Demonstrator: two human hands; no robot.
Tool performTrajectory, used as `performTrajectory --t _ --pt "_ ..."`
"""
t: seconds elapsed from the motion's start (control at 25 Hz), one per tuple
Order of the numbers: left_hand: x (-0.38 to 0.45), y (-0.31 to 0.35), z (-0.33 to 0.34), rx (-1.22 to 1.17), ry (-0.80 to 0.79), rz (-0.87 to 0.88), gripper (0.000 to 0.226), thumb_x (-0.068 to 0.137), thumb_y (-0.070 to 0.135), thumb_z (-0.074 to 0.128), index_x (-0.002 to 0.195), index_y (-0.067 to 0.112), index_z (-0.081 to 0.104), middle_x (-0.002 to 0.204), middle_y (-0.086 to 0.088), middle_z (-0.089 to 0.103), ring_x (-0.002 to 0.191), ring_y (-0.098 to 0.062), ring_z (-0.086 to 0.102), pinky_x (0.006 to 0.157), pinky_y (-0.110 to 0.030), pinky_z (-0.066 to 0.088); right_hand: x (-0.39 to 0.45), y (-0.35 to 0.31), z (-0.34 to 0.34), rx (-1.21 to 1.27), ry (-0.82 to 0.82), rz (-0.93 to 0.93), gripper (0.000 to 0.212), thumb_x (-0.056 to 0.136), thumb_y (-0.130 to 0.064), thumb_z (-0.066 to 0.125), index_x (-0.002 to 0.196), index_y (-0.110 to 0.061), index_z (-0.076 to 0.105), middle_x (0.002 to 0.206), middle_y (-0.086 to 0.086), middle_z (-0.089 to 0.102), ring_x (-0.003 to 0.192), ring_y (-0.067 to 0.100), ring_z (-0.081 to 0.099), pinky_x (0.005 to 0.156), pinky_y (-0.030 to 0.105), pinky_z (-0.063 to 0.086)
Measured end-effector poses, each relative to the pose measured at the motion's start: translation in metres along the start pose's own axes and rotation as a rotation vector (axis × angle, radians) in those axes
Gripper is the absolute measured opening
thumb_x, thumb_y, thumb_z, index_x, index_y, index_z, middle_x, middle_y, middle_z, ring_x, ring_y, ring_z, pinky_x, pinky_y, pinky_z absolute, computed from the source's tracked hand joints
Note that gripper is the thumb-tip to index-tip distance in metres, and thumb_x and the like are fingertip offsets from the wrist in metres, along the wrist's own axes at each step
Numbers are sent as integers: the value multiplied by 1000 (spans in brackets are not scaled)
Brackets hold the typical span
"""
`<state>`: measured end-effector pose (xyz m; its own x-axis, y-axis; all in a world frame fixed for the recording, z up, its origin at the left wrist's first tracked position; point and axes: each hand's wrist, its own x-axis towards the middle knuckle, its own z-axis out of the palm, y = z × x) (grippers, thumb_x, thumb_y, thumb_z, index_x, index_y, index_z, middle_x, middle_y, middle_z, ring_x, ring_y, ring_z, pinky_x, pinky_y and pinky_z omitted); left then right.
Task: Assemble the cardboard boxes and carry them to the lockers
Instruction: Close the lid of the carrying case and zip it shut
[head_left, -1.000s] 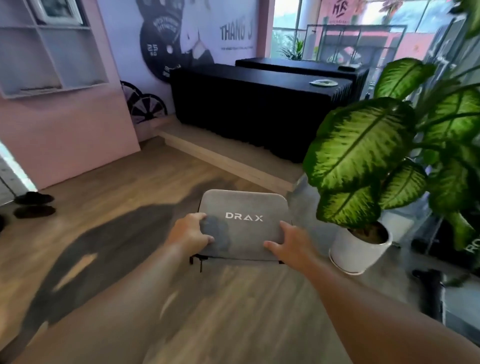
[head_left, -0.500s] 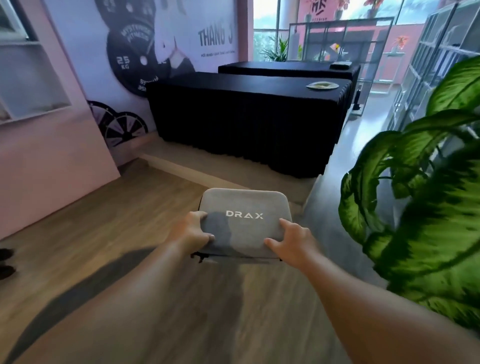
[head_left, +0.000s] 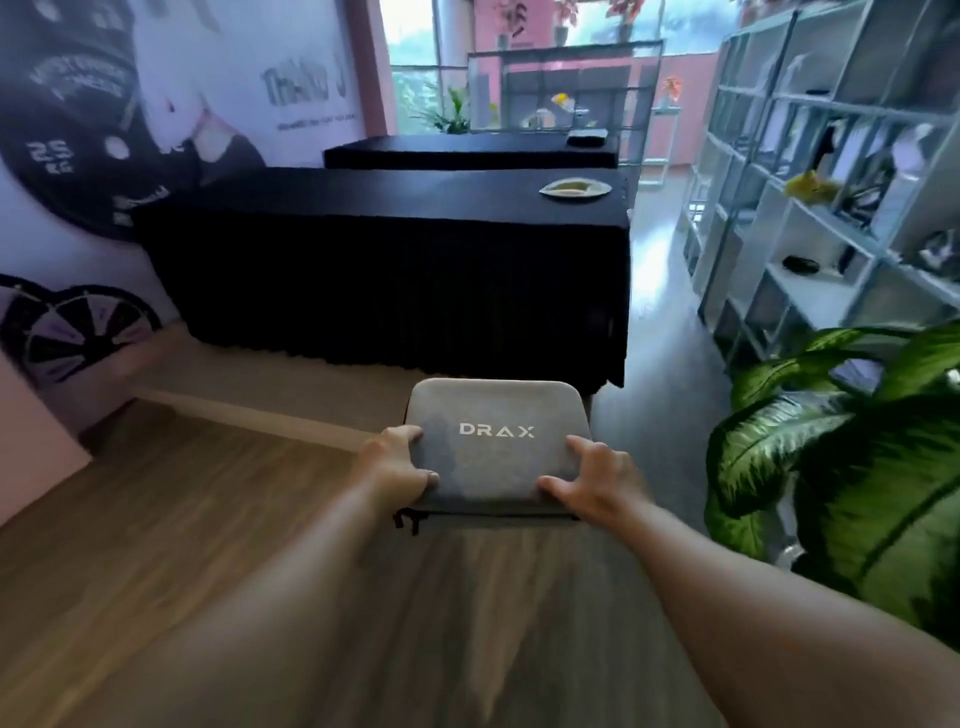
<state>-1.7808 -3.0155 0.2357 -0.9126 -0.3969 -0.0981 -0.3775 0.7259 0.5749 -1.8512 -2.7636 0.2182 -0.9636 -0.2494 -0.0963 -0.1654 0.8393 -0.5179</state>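
Observation:
I carry a flat grey case (head_left: 496, 457) with the white word DRAX on its lid, held level in front of me above the wooden floor. My left hand (head_left: 397, 465) grips its near left corner, thumb on top. My right hand (head_left: 592, 475) grips the near right corner with the thumb on the lid. A black zip pull hangs from the case's near left edge. No cardboard box is in view.
Two long tables draped in black (head_left: 395, 260) stand ahead on a low wooden step (head_left: 260, 384). White grid shelving (head_left: 831, 208) lines the right side beyond an aisle (head_left: 654, 291). A large leafy plant (head_left: 852, 467) is close on my right.
My view has swung right and moved forward: the plant slid to the right edge, the shelving came into sight, and the black tables are nearer. Both hands keep the same grip on the case.

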Motion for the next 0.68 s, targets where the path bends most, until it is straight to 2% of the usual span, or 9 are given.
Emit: performTrajectory --t 0.2,0.32,0.48,0.68 --pt "152 37 -1 67 -69 91 74 74 34 84 141 26 53 135 -3 59 124 -24 54 102 -31 46 115 -9 -18 28 73 140 52 74 -61 75 108 -24 62 112 8 71 111 33 64 88 37 52" --pt "219 67 11 94 -107 153 73 75 35 83 141 27 53 133 -5 60 124 -25 54 102 -33 46 168 1 -34 15 93 203 65 79 -58 74 129 -19 60 126 11 68 121 34 59 96 37 49" --pt "324 127 52 105 -140 226 75 74 36 83 142 29 52 129 -7 61 118 -25 57 98 -34 49 262 46 -59 42 135 263 68 82 -55 75 133 -15 59 131 12 66 125 33 57 99 35 46" --pt "429 215 110 85 -188 274 76 72 35 85 141 28 53 127 -7 61 116 -23 58 94 -29 49 359 111 -108 48 171 343 68 78 -58 75 132 -20 60 129 8 67 122 31 60 96 35 50"
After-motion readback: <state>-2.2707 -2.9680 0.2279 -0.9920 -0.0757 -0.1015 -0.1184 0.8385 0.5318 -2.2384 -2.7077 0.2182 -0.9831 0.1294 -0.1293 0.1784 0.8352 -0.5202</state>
